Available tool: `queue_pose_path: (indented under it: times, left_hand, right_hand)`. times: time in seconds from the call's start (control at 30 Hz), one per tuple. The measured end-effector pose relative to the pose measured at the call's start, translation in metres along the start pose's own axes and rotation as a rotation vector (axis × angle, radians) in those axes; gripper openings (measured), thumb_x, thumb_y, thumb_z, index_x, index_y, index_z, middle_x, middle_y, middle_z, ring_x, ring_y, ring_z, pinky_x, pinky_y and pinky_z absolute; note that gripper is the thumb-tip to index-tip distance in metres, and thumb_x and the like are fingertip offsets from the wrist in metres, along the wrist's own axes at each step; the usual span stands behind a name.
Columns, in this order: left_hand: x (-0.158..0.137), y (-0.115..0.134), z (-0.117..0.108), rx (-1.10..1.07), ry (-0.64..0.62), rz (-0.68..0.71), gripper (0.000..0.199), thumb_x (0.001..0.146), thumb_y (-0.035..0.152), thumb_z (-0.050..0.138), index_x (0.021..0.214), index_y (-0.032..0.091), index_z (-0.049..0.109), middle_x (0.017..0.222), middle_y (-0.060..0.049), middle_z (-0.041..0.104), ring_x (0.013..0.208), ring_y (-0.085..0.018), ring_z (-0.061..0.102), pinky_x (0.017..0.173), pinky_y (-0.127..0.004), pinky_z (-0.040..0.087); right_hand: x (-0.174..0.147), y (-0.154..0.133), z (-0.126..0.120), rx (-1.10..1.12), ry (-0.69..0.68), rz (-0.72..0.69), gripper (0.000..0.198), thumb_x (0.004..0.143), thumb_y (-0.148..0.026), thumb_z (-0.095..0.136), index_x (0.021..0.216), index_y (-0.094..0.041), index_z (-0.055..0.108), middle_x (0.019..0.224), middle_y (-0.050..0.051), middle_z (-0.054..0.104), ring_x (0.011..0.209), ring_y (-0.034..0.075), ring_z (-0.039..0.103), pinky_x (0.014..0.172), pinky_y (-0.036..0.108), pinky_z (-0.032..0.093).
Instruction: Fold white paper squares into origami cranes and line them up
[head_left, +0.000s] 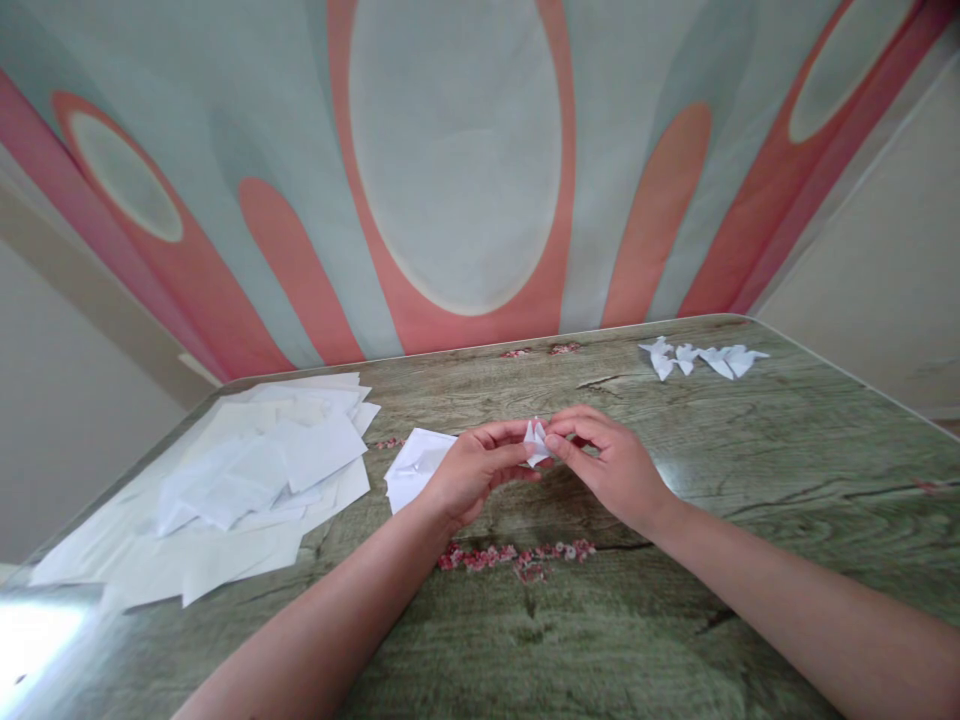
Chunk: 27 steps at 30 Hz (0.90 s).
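Observation:
A small folded white paper is held between my two hands above the middle of the table. My left hand pinches it from the left, thumb in front and fingers behind. From the right, my right hand grips its other side between thumb and fingertips. Part of the folded paper is hidden by the fingers. Just left of my left hand, and partly behind it, lies a white paper piece with creases.
A wide, untidy pile of white paper sheets covers the table's left side. Several folded paper figures stand in a row at the far right. The wood-patterned table with printed flowers meets a patterned backdrop at its far edge.

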<state>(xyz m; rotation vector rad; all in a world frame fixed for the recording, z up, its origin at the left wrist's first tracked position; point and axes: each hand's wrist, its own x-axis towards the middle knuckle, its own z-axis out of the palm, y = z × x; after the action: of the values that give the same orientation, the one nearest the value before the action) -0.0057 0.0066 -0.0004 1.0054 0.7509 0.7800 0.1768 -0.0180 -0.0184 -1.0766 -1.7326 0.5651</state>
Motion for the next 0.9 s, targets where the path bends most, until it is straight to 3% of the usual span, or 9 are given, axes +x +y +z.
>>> queue_pose_path:
  times: [0.27, 0.57, 0.9]
  left_hand:
    - [0.002, -0.002, 0.005, 0.148, 0.098, 0.077, 0.027, 0.074, 0.036, 0.073, 0.082, 0.011, 0.065, 0.072, -0.004, 0.068, 0.064, -0.014, 0.064, 0.064, -0.026, 0.051]
    - [-0.001, -0.002, 0.005, 0.098, 0.050, 0.035, 0.028, 0.074, 0.036, 0.073, 0.077, 0.011, 0.062, 0.072, -0.004, 0.067, 0.064, -0.013, 0.062, 0.062, -0.025, 0.049]
    - [0.000, -0.003, 0.005, 0.157, 0.089, 0.035, 0.031, 0.068, 0.037, 0.077, 0.075, 0.010, 0.063, 0.067, -0.002, 0.065, 0.058, -0.012, 0.061, 0.062, -0.026, 0.048]
  right_hand:
    - [0.000, -0.005, 0.001, -0.009, -0.013, 0.065, 0.006, 0.086, -0.023, 0.059, 0.085, -0.020, 0.064, 0.087, 0.003, 0.064, 0.083, 0.016, 0.059, 0.075, 0.029, 0.047]
    - [-0.003, -0.009, 0.000, 0.008, -0.032, 0.131, 0.009, 0.086, -0.026, 0.058, 0.082, -0.021, 0.064, 0.081, 0.002, 0.064, 0.075, 0.016, 0.058, 0.070, 0.029, 0.046]
    - [-0.001, -0.012, 0.000, 0.137, -0.074, 0.334, 0.013, 0.082, -0.030, 0.061, 0.081, -0.018, 0.066, 0.076, 0.001, 0.068, 0.070, 0.015, 0.059, 0.065, 0.027, 0.045]
